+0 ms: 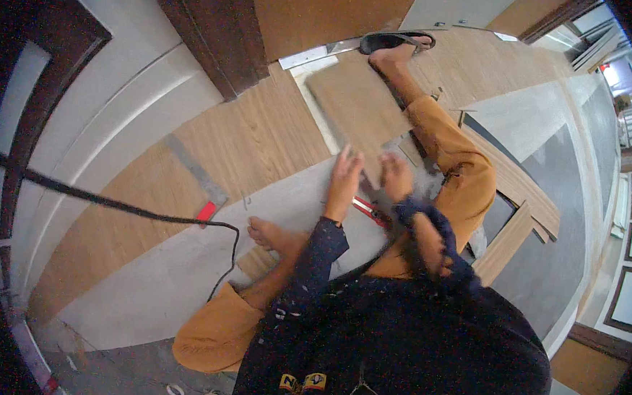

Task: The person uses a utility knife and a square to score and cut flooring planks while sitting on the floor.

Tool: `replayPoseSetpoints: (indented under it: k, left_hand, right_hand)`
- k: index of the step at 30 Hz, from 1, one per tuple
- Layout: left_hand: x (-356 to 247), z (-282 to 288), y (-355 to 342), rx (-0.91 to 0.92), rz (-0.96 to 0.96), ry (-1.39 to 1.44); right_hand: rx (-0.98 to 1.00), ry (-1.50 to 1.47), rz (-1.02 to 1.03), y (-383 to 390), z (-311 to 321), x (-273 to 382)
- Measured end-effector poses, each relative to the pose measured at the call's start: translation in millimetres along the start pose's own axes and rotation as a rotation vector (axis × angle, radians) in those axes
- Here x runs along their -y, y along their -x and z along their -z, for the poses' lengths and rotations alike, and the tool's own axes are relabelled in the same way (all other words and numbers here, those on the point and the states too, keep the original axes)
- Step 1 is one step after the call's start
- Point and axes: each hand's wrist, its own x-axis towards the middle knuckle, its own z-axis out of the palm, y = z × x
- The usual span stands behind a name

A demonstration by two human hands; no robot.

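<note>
A tan wood-look floor plank piece (356, 102), blurred by motion, lies over a pale strip by the door frame, and its narrow near end reaches between my hands. My left hand (344, 181) has that end at its left side, fingers pointing away from me. On the other side my right hand (397, 178) is closed at the edge, its fingers partly smeared. Just nearer than both hands, a red utility knife (370, 212) lies on the grey floor sheet. How firmly each hand grips cannot be made out.
My bent legs flank the work. A scraper with a red end (207, 210) and a black cable (113, 201) are on the left. Loose planks (505, 242) and dark sheets (557, 165) lie on the right. A brown door frame (210, 32) stands ahead.
</note>
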Motion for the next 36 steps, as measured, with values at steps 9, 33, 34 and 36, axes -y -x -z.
replayPoseSetpoints:
  k: [9, 33, 34, 36]
  left_hand:
    - [24.9, 41.8, -36.9, -0.271, -0.11, -0.294]
    - [47.4, 50.3, -22.0, -0.249, -0.077, -0.735]
    - [47.4, 50.3, -21.7, -0.255, -0.081, -0.733]
    - [46.4, 49.6, -20.9, -0.28, -0.123, -0.661]
  right_hand:
    - [0.0, -0.116, 0.008, -39.1, -94.0, -38.4]
    - [0.164, 0.123, 0.056, -71.2, -85.6, -54.0]
    - [0.156, 0.091, 0.039, -70.2, -86.3, -53.3]
    - [0.154, 0.06, 0.027, -70.4, -86.1, -53.5]
